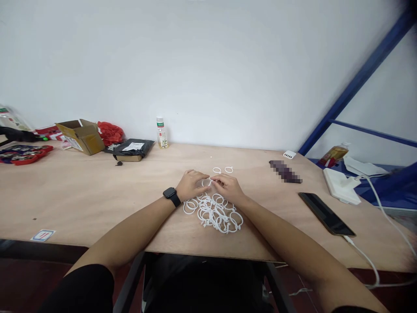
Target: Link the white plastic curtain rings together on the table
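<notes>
A messy pile of thin, round, white plastic rings (216,214) lies on the pale brown wooden table (130,191). Just past it, the bare left hand (191,184) and bare right hand (229,188) both pinch one white ring (202,183). Farther off, two loose white rings (213,170) lie side by side.
</notes>
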